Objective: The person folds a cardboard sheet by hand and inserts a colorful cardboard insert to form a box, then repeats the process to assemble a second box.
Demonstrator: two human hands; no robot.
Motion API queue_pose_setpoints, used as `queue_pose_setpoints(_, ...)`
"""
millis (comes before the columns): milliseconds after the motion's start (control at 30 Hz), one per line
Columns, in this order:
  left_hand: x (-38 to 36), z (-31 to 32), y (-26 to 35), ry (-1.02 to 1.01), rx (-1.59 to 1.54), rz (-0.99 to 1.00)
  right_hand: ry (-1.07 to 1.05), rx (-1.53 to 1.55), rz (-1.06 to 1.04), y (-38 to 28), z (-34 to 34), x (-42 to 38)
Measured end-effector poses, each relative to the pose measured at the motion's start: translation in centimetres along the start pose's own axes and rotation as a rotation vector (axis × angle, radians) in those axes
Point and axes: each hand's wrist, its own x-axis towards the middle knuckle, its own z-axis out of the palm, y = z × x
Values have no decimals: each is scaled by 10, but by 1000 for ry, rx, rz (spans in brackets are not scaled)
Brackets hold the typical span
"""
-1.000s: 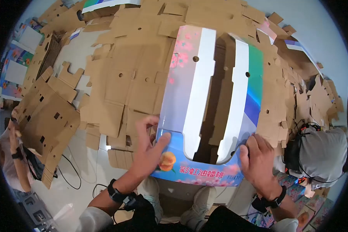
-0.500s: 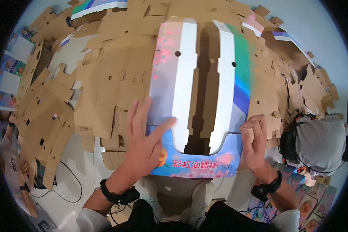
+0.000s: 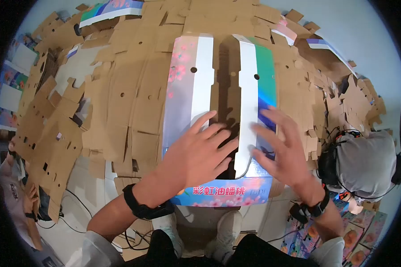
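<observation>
A printed cardboard box (image 3: pixel 178 102) lies in front of me on brown cardboard, its long white-edged flaps folded inward with a dark gap between them. Its near end is a blue and pink panel with red characters. My left hand (image 3: pixel 198 153) rests over the left flap and the near part of the gap, fingers spread and holding nothing. Over the right flap, my right hand (image 3: pixel 283 147) hovers or touches with its fingers apart; contact is hard to tell.
Layers of brown cardboard (image 3: pixel 138 84) spread around the box. A person in a grey shirt (image 3: pixel 365 155) is at the right, and another person's hand (image 3: pixel 30 198) shows at far left. Black cables (image 3: pixel 82 204) lie on the floor.
My left hand has moved right and forward onto the flap and gap. My right hand has moved up over the right flap and opened. The box appears slightly further left in view.
</observation>
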Motion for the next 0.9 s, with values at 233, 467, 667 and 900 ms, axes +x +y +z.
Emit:
queue_pose_setpoints(233,-28,-10,28,-149,-103,44,-185,59,-350,7,20,13)
queue_pose_setpoints(467,-63,-8,39,-228,-69,182,-415,63,-406,-42,26,-72)
queue_pose_setpoints(667,-20,-1,41,78,-138,-17,-233,61,-433,-21,13,-74)
queue_pose_setpoints(900,34,6,9,325,92,-405,161,-146,29,14,-8,23)
